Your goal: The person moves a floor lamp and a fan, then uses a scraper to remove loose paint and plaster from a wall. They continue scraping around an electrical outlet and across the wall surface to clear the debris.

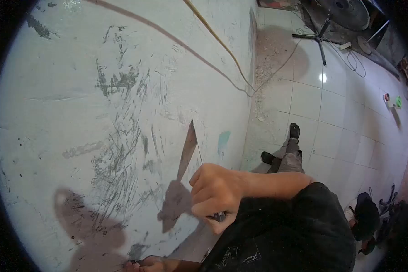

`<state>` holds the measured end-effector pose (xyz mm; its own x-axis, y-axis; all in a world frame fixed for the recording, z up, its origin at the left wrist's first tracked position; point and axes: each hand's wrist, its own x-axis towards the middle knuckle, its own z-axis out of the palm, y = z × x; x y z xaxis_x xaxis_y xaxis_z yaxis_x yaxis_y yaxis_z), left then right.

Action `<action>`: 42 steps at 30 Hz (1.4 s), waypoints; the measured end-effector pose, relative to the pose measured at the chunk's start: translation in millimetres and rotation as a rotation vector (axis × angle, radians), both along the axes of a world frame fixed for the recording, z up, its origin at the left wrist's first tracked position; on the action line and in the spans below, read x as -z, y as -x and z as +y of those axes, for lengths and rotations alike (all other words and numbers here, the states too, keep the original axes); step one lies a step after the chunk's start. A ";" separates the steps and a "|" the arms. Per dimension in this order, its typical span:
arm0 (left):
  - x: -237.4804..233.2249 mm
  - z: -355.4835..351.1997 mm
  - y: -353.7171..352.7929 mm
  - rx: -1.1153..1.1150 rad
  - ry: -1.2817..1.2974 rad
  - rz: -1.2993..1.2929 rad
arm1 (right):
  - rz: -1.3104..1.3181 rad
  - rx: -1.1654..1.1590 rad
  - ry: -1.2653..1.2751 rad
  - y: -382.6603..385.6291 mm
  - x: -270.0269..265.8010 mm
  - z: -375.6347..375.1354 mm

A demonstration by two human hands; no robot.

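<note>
My right hand (215, 192) is closed in a fist around the dark handle of a knife (198, 147). The thin blade shows nearly edge-on and points up the picture, its tip close against a scuffed white wall (81, 118). A broad shadow of blade and fist falls on the wall. Beneath the tip the paint is scratched, with dark grey patches (122, 81) around it. Low in the picture, my left hand (147, 264) is partly cut off by the frame edge. Its fingers are curled near the wall, and I cannot tell what they hold.
A yellowish cable (213, 34) hangs along the wall. Pale flakes (260, 86) lie at its foot on the tiled floor (308, 97). A fan (342, 13) on a black stand is at top right. Small items (392, 102) and a dark-clothed shape (366, 217) are farther right.
</note>
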<state>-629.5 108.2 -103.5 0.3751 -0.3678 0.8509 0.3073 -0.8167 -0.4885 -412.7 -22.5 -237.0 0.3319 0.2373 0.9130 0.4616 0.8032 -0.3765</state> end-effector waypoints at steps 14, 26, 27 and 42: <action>1.3 -1.1 2.1 0.018 0.038 0.006 | 0.027 -0.050 0.051 -1.4 18.7 2.5; 5.0 6.4 16.5 0.049 0.013 -0.003 | -0.019 -0.044 0.000 -5.5 7.6 4.7; 6.1 4.4 13.4 0.021 0.021 -0.028 | -0.005 -0.014 0.055 -10.3 12.6 10.2; -0.4 -9.3 1.9 -0.117 -0.030 -0.008 | -0.164 -0.029 -0.082 10.8 -76.8 -2.5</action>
<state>-631.4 98.9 -103.0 0.4102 -0.3468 0.8435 0.4041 -0.7601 -0.5089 -423.5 -25.0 -160.2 0.1710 0.1677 0.9709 0.4874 0.8420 -0.2312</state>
